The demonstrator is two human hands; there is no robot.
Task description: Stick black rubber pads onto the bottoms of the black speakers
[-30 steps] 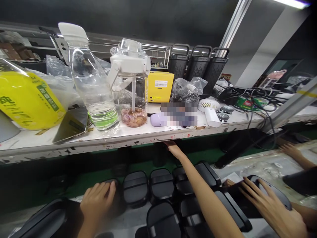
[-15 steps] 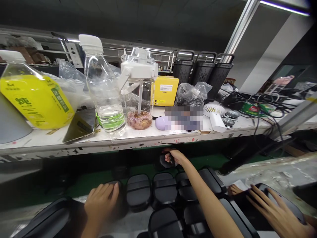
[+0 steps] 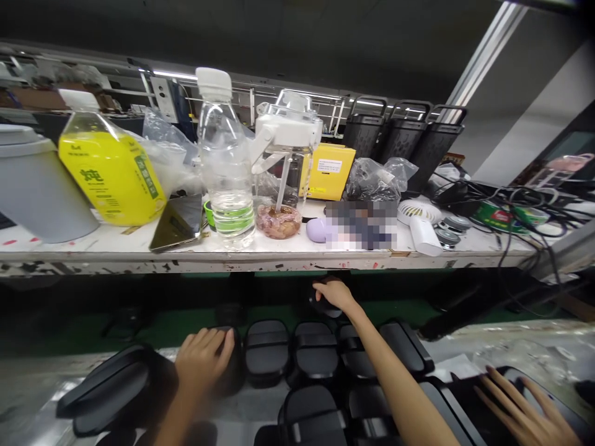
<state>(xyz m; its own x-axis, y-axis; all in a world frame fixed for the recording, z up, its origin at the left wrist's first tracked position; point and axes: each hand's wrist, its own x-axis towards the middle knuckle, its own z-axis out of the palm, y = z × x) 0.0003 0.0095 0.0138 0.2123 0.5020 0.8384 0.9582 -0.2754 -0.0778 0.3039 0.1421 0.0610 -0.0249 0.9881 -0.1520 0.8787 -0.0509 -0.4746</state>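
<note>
My left hand is curled over the top of a black rounded housing at the left end of a row. Under the shelf edge, my right hand reaches forward, its fingers wrapped round a dark rounded housing, partly hidden by the hand. Between and below my arms stand several similar black housings, each with a band across its top. To the left of my left arm, a larger black housing sits tilted.
A white shelf crosses in front, carrying a water bottle, a yellow-labelled jug, a lidded cup, a yellow box and tangled cables. At right, another person's hand rests on a black housing.
The view has turned left, so the shelf items appear further right. My right hand stays on the dark housing, which is slightly shifted. Both hands keep their grip.
</note>
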